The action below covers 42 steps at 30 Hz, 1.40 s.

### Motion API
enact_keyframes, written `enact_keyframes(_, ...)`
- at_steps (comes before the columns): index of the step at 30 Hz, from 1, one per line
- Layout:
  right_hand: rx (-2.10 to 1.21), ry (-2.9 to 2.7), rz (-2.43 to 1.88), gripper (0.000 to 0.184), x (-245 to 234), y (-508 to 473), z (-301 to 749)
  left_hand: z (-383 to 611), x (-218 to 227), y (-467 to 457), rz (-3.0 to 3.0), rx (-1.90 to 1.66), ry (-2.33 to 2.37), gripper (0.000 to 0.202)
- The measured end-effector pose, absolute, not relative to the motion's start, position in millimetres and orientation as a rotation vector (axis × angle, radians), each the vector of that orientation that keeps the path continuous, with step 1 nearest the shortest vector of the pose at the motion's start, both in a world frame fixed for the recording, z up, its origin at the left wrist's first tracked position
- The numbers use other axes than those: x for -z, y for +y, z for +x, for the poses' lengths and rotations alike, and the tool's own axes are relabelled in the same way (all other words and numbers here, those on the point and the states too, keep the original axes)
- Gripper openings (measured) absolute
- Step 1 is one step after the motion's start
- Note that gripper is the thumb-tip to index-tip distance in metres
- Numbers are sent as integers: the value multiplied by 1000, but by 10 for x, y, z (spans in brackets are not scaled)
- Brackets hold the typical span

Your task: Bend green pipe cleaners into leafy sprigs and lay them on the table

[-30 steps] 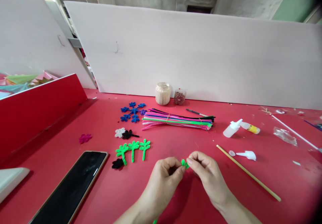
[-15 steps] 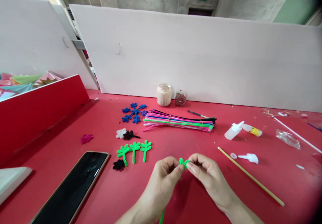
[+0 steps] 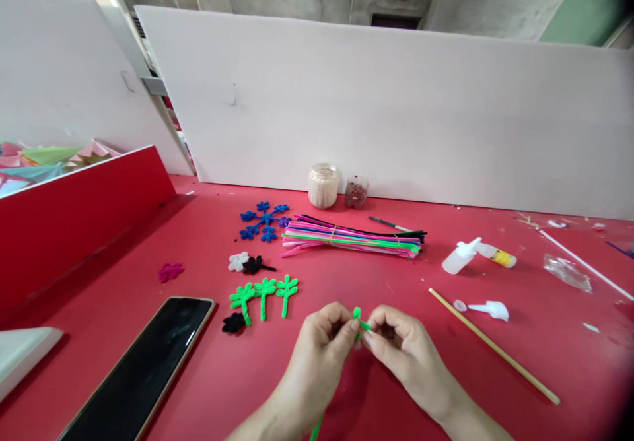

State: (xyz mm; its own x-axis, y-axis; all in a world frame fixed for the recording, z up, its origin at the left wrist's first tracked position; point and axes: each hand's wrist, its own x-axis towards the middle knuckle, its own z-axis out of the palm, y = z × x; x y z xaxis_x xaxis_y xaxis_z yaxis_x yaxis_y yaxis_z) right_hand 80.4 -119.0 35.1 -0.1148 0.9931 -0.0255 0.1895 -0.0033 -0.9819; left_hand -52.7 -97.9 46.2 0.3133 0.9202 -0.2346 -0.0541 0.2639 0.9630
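Observation:
My left hand (image 3: 321, 345) and my right hand (image 3: 396, 348) meet low in the middle of the red table (image 3: 495, 395). Both pinch the bent top end of a green pipe cleaner (image 3: 359, 320), fingertips pressed together around it. Its tail (image 3: 316, 428) hangs down below my left wrist. Three finished green pipe-cleaner shapes (image 3: 263, 293) lie just left of my hands, with a black flower (image 3: 232, 323) beside them.
A phone (image 3: 143, 368) lies at lower left. A bundle of coloured pipe cleaners (image 3: 351, 239), blue flowers (image 3: 262, 220), white and black flowers (image 3: 245, 263), a pink flower (image 3: 170, 271), two jars (image 3: 323, 185), a glue bottle (image 3: 478, 253), a cap (image 3: 490, 309) and a wooden stick (image 3: 495, 345) lie around.
My fingers have worked the green end: both hands edged closer together and the pinched loop now stands slightly higher between the fingertips. Other things stay put.

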Motion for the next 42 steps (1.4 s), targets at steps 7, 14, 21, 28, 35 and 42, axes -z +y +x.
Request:
enact_keyframes(7,-1271,-1238,-1283,14,-348,-1187,819,-523,-495,-1007,1237,-819,1016,22)
enact_keyframes(14,-1440,-969,-1177,15,-317,-1192,795,-534,-541,-1009,1264,-748,979,21)
enact_keyframes(21,-1496,-875,-1101,14,-296,-1219,773,-589,-553,-984,1264,-613,887,21)
enact_keyframes(28,-1230,-1246,-1194,16,-321,-1175,814,-559,-483,-970,1105,-707,964,25)
enact_keyframes(35,-1172,-1286,-1276,22,-314,-1161,801,-536,-504,-973,1186,-769,962,23)
enact_keyframes(42,-1289,-1144,-1239,23,-318,-1167,789,-559,-440,-961,1152,-760,940,25)
